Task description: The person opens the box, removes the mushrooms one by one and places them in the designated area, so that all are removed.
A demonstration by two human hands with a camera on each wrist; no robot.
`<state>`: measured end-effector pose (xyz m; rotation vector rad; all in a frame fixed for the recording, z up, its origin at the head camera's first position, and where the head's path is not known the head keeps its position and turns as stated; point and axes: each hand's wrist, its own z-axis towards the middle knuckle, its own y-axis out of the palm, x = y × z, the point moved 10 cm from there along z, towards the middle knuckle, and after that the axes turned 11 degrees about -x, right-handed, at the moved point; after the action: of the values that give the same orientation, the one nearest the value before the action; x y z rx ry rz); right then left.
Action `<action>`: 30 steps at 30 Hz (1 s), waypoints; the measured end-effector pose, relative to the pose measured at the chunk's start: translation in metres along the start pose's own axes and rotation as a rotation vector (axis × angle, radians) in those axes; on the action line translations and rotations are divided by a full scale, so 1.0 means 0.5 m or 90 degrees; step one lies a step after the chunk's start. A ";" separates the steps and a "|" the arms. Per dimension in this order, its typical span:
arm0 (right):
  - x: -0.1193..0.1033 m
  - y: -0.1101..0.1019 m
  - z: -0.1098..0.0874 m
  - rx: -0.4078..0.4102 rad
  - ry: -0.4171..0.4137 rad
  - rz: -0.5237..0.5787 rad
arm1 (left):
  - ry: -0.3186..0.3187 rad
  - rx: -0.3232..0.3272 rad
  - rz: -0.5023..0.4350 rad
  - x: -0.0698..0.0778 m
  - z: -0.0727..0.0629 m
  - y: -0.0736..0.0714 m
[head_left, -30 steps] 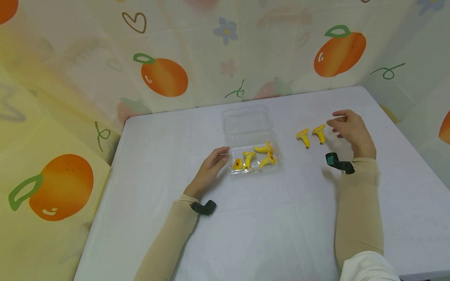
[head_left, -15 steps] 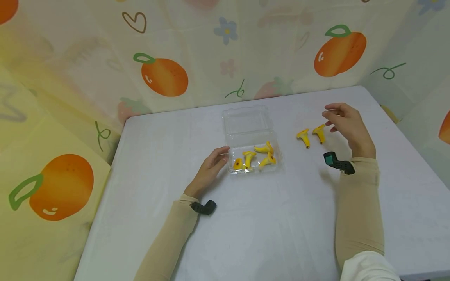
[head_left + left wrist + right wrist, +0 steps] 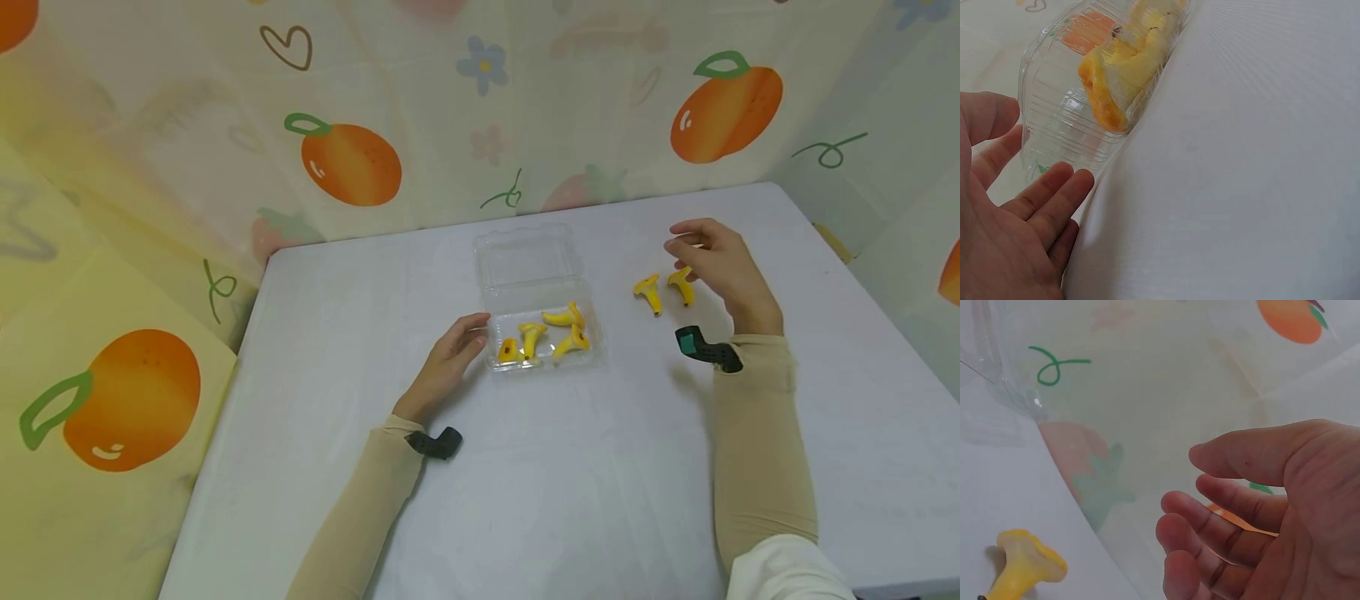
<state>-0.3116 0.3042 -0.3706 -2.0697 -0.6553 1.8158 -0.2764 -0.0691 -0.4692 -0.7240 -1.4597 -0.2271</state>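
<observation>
A clear plastic clamshell box (image 3: 497, 367) lies with its lid folded back; several yellow mushroom-shaped pieces (image 3: 532, 337) are inside. My left hand (image 3: 444, 367) is at the box's left side, its fingertips against or very near the wall. In the left wrist view, the fingers (image 3: 1063, 203) reach out fairly straight beside the clear wall. Above the table to the right, my right hand (image 3: 723, 262) holds nothing, its fingers loosely bent. Just below its fingertips is one yellow mushroom (image 3: 682, 287), partly covered by the hand. Another yellow mushroom (image 3: 648, 294) lies to its left.
A white cloth covers the table (image 3: 585, 483). The folded-back lid (image 3: 525, 257) reaches toward the rear edge. Behind and to the left hangs a printed curtain (image 3: 420, 100) with orange fruit pictures. Each wrist carries a small dark camera (image 3: 708, 348).
My right hand has moved left, and slightly away from me, to above the right-hand loose mushroom. The left hand, the box and the mushrooms have stayed where they were.
</observation>
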 end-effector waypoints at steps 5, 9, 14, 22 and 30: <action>-0.011 0.019 0.002 -0.022 -0.004 0.003 | 0.004 -0.003 -0.006 0.000 -0.001 0.000; -0.026 0.035 0.003 -0.037 -0.012 0.004 | 0.004 -0.003 -0.012 0.002 -0.002 0.000; -0.043 0.055 0.007 -0.057 -0.020 0.003 | 0.000 0.003 -0.007 0.002 -0.001 0.000; -0.049 0.088 0.016 -0.109 -0.008 -0.036 | -0.004 -0.008 -0.013 0.002 0.000 0.011; -0.070 0.129 0.032 -0.147 -0.018 -0.045 | -0.003 0.007 -0.002 0.004 -0.005 -0.002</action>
<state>-0.3219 0.2301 -0.3765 -2.1354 -0.9742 1.8067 -0.2747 -0.0706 -0.4670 -0.7141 -1.4648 -0.2193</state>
